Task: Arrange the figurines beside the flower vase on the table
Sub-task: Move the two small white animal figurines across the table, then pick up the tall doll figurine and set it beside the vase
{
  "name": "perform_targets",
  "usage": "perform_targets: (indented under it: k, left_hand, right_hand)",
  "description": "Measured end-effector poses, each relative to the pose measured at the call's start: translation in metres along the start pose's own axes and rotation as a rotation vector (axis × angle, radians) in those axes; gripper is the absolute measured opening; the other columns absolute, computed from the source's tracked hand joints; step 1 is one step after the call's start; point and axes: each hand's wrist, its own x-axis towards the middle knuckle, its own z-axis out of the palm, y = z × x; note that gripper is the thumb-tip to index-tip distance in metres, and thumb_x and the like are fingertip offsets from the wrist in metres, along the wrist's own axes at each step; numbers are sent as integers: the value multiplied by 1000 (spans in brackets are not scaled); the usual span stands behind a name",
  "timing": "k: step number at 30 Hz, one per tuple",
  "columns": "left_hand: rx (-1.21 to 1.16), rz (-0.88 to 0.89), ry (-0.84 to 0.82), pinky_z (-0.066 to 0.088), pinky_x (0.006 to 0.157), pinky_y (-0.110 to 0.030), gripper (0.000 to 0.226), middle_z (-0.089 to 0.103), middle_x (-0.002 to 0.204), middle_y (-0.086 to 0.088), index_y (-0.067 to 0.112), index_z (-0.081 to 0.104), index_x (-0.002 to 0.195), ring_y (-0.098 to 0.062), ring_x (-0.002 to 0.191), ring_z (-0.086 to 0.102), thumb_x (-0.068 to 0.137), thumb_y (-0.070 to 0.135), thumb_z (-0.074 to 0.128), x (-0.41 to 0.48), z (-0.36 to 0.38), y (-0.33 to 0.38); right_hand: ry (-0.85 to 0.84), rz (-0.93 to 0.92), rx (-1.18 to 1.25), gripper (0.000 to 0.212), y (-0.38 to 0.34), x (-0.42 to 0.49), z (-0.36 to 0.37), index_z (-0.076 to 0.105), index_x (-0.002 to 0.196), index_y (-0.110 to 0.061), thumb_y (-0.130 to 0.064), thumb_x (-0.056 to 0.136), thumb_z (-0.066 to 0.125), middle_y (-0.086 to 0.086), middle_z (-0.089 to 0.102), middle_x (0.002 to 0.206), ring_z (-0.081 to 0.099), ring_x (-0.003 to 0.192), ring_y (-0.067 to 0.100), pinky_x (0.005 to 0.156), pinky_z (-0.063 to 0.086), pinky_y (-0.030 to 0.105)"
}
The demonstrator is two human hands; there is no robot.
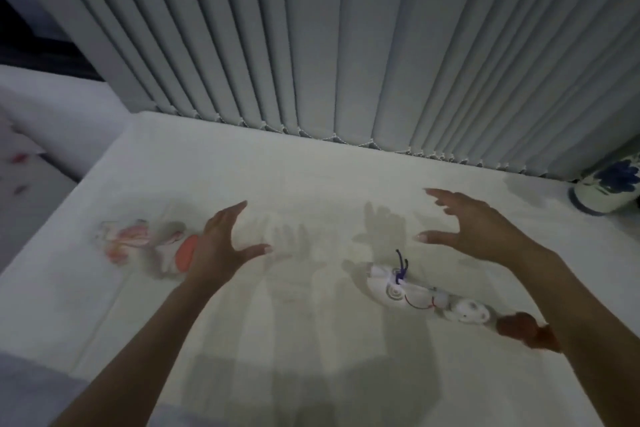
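Head view looks down on a white tabletop (311, 177) set against grey vertical blinds (346, 38). Both hands hover above it, fingers spread wide, holding nothing. Just left of the left hand (221, 246) lie blurred pink and white figurines (145, 246), one with an orange part partly hidden by that hand. Below the right hand (478, 225) a white figurine (391, 286) with purple cords lies on its side, next to a small white one (467, 312) and a brown piece (519, 326). A blue-flowered vase (609, 187) stands at the far right edge, well apart from them all.
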Motion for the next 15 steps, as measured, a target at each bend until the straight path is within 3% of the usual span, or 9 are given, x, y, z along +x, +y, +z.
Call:
perform_targets:
  k: [6,10,15]
  left_hand:
    - [-117,-217,356,44,96,-40,74,56,125,-21,5,53,124,-35,115,53,61,25,86,-18,-35,-44]
    - [-234,-572,617,43,100,-46,77,46,129,-23,4,44,129,-38,119,46,67,30,82,-27,-45,-74]
    - [-643,-1069,561,41,104,-45,96,36,143,-23,1,30,138,-38,128,42,70,53,72,-18,-50,-106]
  right_hand:
    - [-175,-165,-61,83,-95,73,42,34,141,-29,-56,71,70,6,50,140,51,124,23,104,42,40]
    - [-310,-304,-58,78,-177,110,89,36,139,-26,-55,74,67,7,52,138,54,120,23,101,44,39]
    - [-491,-354,120,67,-268,127,164,43,137,-20,-53,81,62,8,56,129,58,112,24,88,44,30]
